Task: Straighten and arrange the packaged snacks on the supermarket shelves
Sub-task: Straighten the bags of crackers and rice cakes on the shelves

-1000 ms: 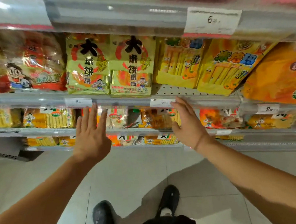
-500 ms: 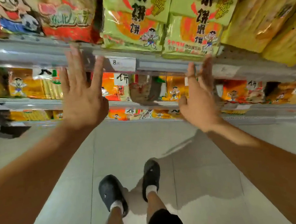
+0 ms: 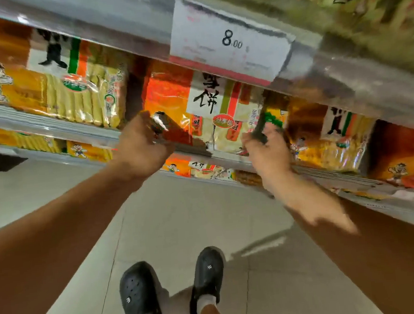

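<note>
Both hands, left hand (image 3: 140, 146) and right hand (image 3: 267, 151), grip the snack pack (image 3: 212, 121) edges under the shelf lip (image 3: 344, 72)

An orange-and-white snack pack (image 3: 207, 113) with black brush lettering stands upright on the middle shelf (image 3: 46, 126), just under the price strip. The left hand (image 3: 139, 148) grips its lower left corner and the right hand (image 3: 267, 148) its lower right edge. A yellow pack (image 3: 81, 93) stands to its left, more orange packs (image 3: 338, 141) to its right, all blurred.
</note>
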Demonstrator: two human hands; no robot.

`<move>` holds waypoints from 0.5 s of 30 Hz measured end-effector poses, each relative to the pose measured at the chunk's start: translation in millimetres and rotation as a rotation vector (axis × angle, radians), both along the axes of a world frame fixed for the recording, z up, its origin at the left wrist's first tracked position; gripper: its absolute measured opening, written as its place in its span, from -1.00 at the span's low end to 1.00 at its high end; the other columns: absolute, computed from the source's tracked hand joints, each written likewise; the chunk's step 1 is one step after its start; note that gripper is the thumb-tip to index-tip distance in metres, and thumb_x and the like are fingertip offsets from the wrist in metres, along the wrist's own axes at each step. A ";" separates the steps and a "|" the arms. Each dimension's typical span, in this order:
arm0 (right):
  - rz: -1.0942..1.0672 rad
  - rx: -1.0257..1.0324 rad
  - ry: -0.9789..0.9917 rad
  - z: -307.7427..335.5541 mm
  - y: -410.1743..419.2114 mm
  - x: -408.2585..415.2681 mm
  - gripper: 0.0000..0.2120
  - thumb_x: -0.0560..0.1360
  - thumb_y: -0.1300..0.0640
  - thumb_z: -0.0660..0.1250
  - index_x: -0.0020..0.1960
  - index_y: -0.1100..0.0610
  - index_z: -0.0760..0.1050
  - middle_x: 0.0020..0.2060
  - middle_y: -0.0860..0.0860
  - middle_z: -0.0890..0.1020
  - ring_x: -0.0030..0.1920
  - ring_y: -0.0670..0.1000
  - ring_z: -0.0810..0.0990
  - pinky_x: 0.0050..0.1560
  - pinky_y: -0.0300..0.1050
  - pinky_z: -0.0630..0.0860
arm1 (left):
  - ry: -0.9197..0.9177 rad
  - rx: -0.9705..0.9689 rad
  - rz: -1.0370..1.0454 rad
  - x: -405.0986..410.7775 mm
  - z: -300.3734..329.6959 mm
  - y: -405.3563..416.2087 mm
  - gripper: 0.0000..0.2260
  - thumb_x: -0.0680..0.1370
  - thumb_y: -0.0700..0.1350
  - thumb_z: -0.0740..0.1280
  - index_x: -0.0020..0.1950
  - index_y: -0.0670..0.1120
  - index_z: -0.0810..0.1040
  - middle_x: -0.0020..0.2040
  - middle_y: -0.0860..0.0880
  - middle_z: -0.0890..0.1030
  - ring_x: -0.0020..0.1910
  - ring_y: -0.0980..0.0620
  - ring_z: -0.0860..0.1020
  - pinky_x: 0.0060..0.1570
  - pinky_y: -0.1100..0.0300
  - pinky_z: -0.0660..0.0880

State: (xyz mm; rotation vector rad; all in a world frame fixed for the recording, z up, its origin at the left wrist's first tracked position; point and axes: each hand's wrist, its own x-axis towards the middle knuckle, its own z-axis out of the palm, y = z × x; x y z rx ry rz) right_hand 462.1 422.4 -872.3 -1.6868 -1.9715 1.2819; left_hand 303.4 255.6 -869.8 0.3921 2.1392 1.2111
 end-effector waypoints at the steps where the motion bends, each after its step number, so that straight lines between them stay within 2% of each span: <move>1: -0.028 -0.055 -0.019 -7.4 12.7 -8.7 -0.36 0.45 -0.10 0.41 0.44 0.06 0.31 0.28 -0.03 0.50 0.26 0.05 0.48 0.27 -0.12 0.38 | -0.046 -0.020 -0.014 -4.4 -3.8 7.1 -0.53 0.40 -0.21 0.47 0.24 0.06 0.43 0.04 0.09 0.61 -0.06 0.09 0.56 -0.13 0.31 0.52; 2: -0.042 -0.115 -0.039 -14.0 22.5 -15.2 -0.28 0.41 -0.18 0.42 0.46 0.04 0.27 0.34 -0.03 0.45 0.30 0.12 0.46 0.34 -0.01 0.35 | -0.080 -0.052 -0.017 -7.2 -6.4 12.5 -0.45 0.34 -0.14 0.48 0.28 0.03 0.39 0.13 -0.02 0.59 0.02 -0.03 0.57 -0.02 0.11 0.57; 3: -0.045 -0.163 -0.051 -20.2 29.3 -19.4 -0.21 0.36 -0.24 0.42 0.48 0.02 0.24 0.37 -0.03 0.41 0.31 0.17 0.46 0.35 0.06 0.35 | -0.083 -0.071 -0.011 -9.0 -9.4 16.6 -0.44 0.28 -0.07 0.46 0.24 0.02 0.38 0.15 -0.10 0.57 0.08 -0.13 0.56 0.04 -0.05 0.56; 4: -0.051 -0.197 -0.044 -25.2 33.7 -22.0 -0.15 0.33 -0.27 0.44 0.49 0.01 0.23 0.39 -0.03 0.39 0.31 0.19 0.47 0.35 0.08 0.35 | -0.055 -0.089 -0.001 -9.6 -12.4 19.1 -0.44 0.23 -0.04 0.43 0.21 0.00 0.40 0.13 -0.13 0.57 0.10 -0.19 0.56 0.06 -0.13 0.55; 7: -0.057 -0.225 -0.008 -35.1 37.6 -24.5 -0.13 0.34 -0.28 0.45 0.52 0.02 0.20 0.43 -0.02 0.35 0.39 0.10 0.37 0.26 -0.06 0.23 | 0.032 -0.136 -0.001 -5.4 -15.2 24.1 -0.42 0.19 0.00 0.42 0.19 -0.04 0.43 0.10 -0.12 0.57 0.10 -0.23 0.55 0.06 -0.18 0.53; 10: -0.019 -0.167 -0.017 -35.7 38.1 -24.4 -0.14 0.37 -0.26 0.43 0.51 0.04 0.18 0.42 0.01 0.35 0.39 0.08 0.33 0.26 -0.06 0.25 | -0.026 -0.090 0.033 -8.4 -14.6 26.0 -0.41 0.18 -0.04 0.42 0.19 -0.04 0.41 0.10 -0.18 0.57 0.10 -0.34 0.54 0.03 -0.34 0.50; 13: 0.000 -0.102 0.084 -26.2 41.1 -24.9 -0.23 0.41 -0.18 0.44 0.47 0.12 0.24 0.20 -0.10 0.43 0.28 0.01 0.37 0.22 -0.08 0.31 | -0.097 -0.009 0.121 -12.8 -7.2 26.9 -0.32 0.18 -0.05 0.40 0.30 0.06 0.32 0.17 -0.12 0.55 0.15 -0.19 0.54 0.16 -0.23 0.48; 15: -0.001 -0.088 0.141 -18.1 44.3 -22.0 -0.19 0.39 -0.17 0.45 0.49 0.15 0.22 0.21 -0.13 0.37 0.24 -0.07 0.32 0.26 -0.07 0.30 | -0.049 0.024 0.133 -11.0 1.5 25.6 -0.27 0.22 -0.03 0.39 0.38 0.03 0.29 0.25 -0.09 0.50 0.24 -0.12 0.50 0.25 -0.16 0.44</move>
